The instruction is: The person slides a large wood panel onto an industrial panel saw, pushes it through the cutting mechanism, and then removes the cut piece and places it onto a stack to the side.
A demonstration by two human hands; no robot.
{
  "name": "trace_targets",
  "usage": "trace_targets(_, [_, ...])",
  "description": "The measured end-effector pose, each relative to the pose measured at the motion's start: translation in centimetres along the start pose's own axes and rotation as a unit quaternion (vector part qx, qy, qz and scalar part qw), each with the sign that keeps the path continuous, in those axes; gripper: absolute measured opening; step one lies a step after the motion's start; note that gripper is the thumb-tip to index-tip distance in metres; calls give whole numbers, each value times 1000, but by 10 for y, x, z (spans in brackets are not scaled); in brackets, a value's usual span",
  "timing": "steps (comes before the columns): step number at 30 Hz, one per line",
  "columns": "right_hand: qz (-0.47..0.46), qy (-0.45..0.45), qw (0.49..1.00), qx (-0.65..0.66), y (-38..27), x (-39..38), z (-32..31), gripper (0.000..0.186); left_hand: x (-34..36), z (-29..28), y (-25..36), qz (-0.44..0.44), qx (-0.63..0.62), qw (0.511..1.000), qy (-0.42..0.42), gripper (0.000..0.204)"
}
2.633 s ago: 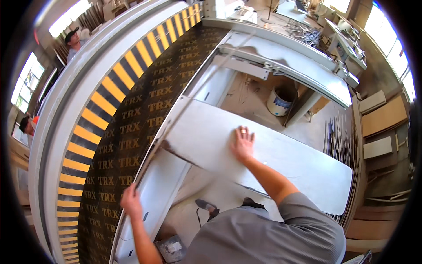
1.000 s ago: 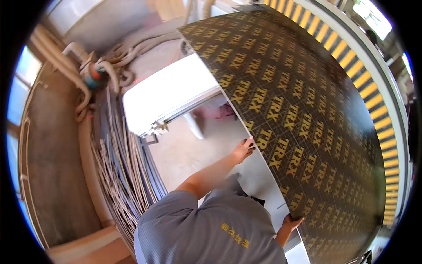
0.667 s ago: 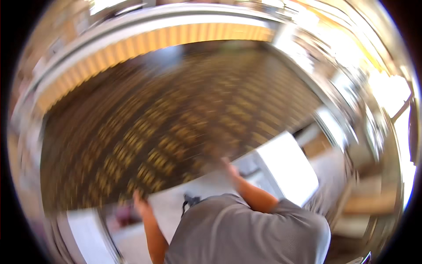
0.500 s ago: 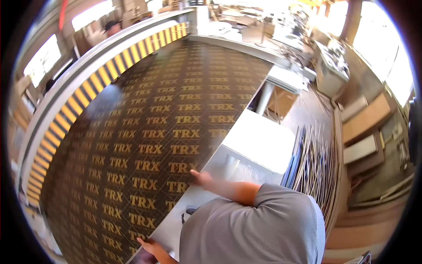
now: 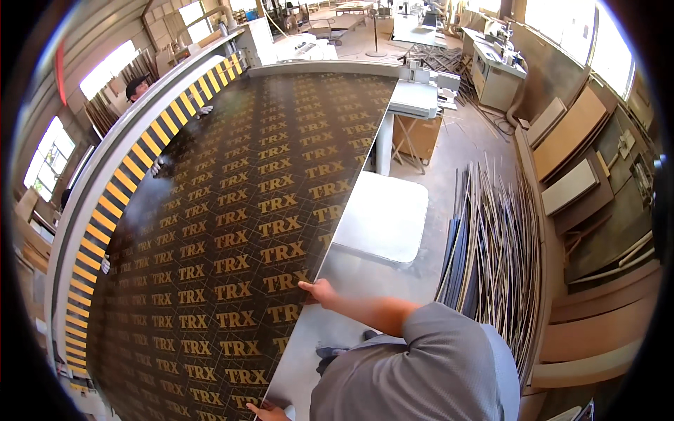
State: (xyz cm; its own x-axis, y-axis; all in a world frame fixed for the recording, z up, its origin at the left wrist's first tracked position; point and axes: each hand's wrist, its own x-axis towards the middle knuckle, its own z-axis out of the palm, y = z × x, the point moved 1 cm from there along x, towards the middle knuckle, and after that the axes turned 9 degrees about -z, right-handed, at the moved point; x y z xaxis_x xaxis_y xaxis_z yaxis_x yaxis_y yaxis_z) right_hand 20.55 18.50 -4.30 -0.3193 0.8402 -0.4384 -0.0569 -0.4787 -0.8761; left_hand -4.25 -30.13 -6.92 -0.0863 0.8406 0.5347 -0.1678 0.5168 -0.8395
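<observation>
A large dark panel (image 5: pixel 232 231) with yellow print fills the left and centre of the frame, its near edge slanting from upper right to bottom centre. The right hand (image 5: pixel 319 292) clasps that edge just below centre — thumb on top, fingers beneath. The left hand (image 5: pixel 268 412) touches it at the bottom, too cropped to tell its grip. Gloved hands (image 5: pixel 156 166) show upper left, by a striped barrier (image 5: pixel 146 151); a white tabletop (image 5: pixel 386 216) sits right of centre.
</observation>
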Motion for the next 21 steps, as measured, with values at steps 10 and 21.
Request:
trace_targets(10, [4, -19, 997, 72, -19, -30, 48, 41, -41, 66, 16, -23, -127, 990, -54, 59])
trace_targets(21, [-48, -25, 994, 97, -15, -32, 32, 43, 78, -6, -52, 581, 608, 430, 330, 45])
